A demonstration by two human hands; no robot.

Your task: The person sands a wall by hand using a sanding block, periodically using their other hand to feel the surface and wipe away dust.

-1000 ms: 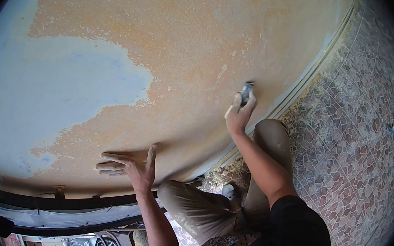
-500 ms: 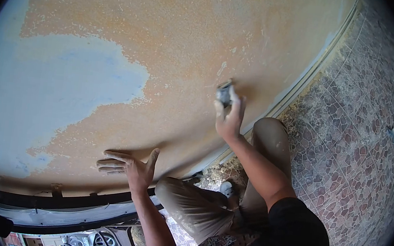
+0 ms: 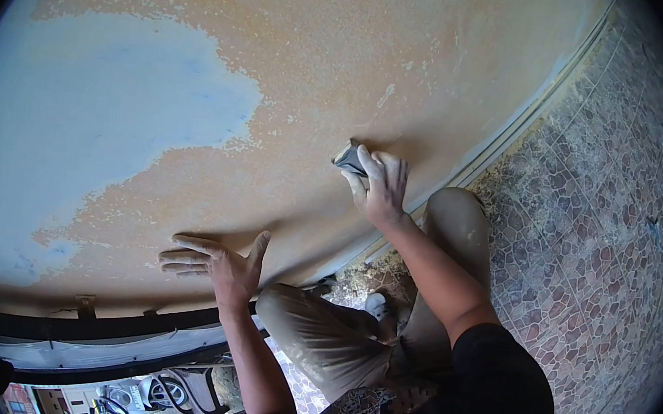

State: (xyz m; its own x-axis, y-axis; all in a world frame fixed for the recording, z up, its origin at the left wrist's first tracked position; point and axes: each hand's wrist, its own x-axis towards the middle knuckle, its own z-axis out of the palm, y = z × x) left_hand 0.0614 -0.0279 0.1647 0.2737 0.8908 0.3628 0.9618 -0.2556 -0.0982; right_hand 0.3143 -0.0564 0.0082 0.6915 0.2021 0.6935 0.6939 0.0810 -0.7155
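Observation:
A large curved panel [image 3: 188,184] with worn orange-tan and pale blue-white patches fills the upper left of the head view. My right hand [image 3: 381,184] grips a small dark block [image 3: 350,159] with a pale edge, held against the panel right of the pale patch. Lower down on the left, my left hand [image 3: 232,269] lies on the panel near its bottom edge, fingers spread and thumb out, holding nothing. Pale dust coats the fingers of both hands.
My bent knees [image 3: 459,220] are close to the panel's lower edge. Stone-patterned floor [image 3: 582,282] with pale dust lies at the right. A chair [image 3: 202,395] and a motorbike [image 3: 158,392] show at the bottom left.
My right hand has moved left with the block, which is now tilted differently. My left hand stays spread on the panel; the whole view has shifted slightly.

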